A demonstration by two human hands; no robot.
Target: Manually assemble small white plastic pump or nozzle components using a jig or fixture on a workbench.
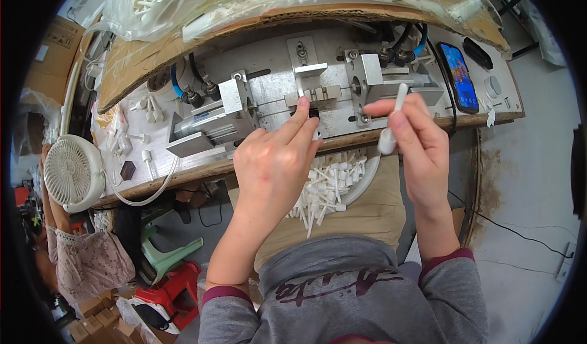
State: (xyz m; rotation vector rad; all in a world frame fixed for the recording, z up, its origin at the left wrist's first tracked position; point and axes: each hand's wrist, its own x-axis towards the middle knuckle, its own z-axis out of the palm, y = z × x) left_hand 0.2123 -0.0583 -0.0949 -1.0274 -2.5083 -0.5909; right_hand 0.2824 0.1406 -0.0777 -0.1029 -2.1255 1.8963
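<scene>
Cluttered workshop surroundings frame a worn wooden counter (202, 171) carrying a grey metal pneumatic fixture with clamp blocks and blue air hoses (306, 93). The left hand (272, 163) reaches forward, index and middle fingers extended and pressed together onto the small slot at the fixture's centre; whether a part sits under the fingertips cannot be told. The right hand (419, 142) is pinched shut on a slim white plastic stick-shaped part (394, 119), held upright just in front of the fixture's right block. Below both hands, a shallow white tray heaped with small white plastic pieces (330, 188) rests on the lap. A dark smartphone with a lit screen (460, 76) lies at the counter's right end, a white fan (70, 171) at the left. Fingertips this close to the clamp blocks could be nipped if the cylinder fires, and the tray could slide off the lap.
</scene>
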